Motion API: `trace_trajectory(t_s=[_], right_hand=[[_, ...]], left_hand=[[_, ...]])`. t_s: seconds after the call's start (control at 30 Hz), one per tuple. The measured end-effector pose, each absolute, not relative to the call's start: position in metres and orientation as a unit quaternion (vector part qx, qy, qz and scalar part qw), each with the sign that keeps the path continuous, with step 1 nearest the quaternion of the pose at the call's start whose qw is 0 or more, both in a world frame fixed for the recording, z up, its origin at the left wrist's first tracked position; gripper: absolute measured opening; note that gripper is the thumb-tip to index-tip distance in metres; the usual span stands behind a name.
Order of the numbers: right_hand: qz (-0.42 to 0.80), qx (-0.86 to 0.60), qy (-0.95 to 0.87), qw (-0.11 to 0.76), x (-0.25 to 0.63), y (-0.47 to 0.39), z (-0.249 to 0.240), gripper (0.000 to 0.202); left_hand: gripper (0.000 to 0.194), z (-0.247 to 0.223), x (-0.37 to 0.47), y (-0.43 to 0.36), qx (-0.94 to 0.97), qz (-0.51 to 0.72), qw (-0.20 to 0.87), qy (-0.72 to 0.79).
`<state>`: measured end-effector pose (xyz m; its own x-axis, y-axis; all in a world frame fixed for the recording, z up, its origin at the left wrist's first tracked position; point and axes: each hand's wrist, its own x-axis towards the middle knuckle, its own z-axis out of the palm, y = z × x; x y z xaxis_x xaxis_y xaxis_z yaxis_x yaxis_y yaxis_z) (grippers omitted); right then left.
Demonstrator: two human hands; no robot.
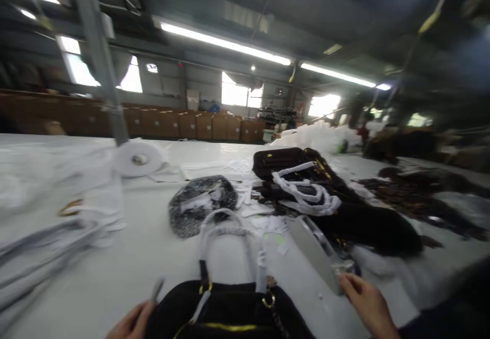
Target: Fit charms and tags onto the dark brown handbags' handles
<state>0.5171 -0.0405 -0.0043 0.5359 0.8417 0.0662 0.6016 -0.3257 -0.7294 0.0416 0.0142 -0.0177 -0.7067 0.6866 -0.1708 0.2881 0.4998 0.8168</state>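
A black handbag [233, 308] with gold zip and rings lies at the bottom middle, its two handles [225, 226] wrapped in white and standing up. At its left edge my left hand [132, 322] is closed, with a slim grey object [157, 289] sticking up from the fingers, too blurred to name. Right of the bag, my right hand [365, 300] pinches at the near end of a long grey box [316, 255]. Something shiny and clear is at those fingertips; blur hides what it is.
A speckled grey round bundle [201, 203] lies beyond the handles. Dark bags [294, 168] are piled at centre right, with white-wrapped handles [306, 193] on top. A white roll [138, 159] stands near a metal post [99, 58]. Grey straps [42, 257] lie left; brown cartons [191, 124] line the back.
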Motion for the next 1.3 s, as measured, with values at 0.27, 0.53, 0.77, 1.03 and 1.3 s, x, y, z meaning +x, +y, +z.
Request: trace_trajectory(t_s=[0.27, 0.53, 0.77, 1.03, 1.3], right_hand=[[0.394, -0.449, -0.746, 0.294, 0.241, 0.029, 0.051, 0.024], [0.383, -0.393, -0.81, 0.206, 0.123, 0.062, 0.018, 0.019], [0.34, -0.401, -0.833, 0.172, 0.11, 0.073, 0.013, 0.02], [0.302, -0.416, -0.852, 0.103, 0.106, 0.08, 0.009, 0.023], [0.274, -0.444, -0.852, 0.051, 0.101, 0.09, 0.008, 0.032]], left_hand=[[0.047, -0.051, 0.009, 0.0, 0.475, 0.478, 0.328, 0.662], [0.038, -0.047, 0.014, -0.005, 0.462, 0.521, 0.325, 0.64], [0.034, -0.048, 0.018, -0.006, 0.448, 0.545, 0.293, 0.645], [0.026, -0.049, 0.021, -0.007, 0.41, 0.552, 0.271, 0.674], [0.019, -0.053, 0.023, -0.008, 0.389, 0.538, 0.264, 0.699]])
